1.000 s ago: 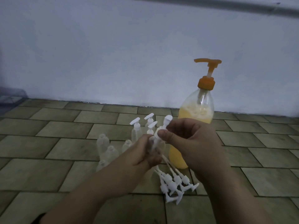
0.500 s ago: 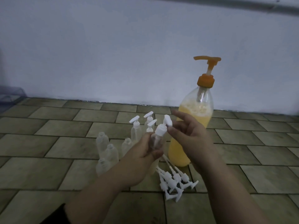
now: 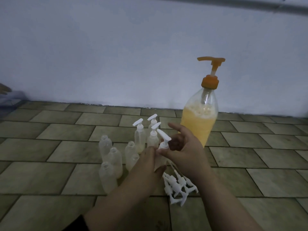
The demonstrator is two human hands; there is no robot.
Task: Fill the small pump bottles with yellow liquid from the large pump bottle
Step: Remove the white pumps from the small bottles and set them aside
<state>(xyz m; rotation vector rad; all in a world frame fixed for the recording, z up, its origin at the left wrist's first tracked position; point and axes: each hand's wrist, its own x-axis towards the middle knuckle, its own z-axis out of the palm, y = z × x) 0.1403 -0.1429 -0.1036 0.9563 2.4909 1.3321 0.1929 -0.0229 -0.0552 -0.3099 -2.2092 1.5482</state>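
Observation:
A large clear bottle (image 3: 198, 124) with an orange pump stands on the tiled floor, about two thirds full of yellow liquid. My left hand (image 3: 146, 165) grips the body of a small clear bottle (image 3: 160, 161). My right hand (image 3: 183, 147) pinches the collar of the white pump cap (image 3: 164, 139) sitting on that bottle's neck. Three capped small bottles (image 3: 140, 135) stand just behind. Several uncapped small bottles (image 3: 110, 157) stand to the left. Several loose white pump caps (image 3: 178, 187) lie on the floor under my right wrist.
A pale wall runs along the back of the olive tiled floor (image 3: 50, 172). At the far left edge lies a dim bluish object (image 3: 10, 99) with part of another person's hand (image 3: 5, 89) above it.
The pump cap has gone down onto the held bottle's neck. My right hand shifted from the nozzle to the cap's collar, and both hands dropped lower toward the floor.

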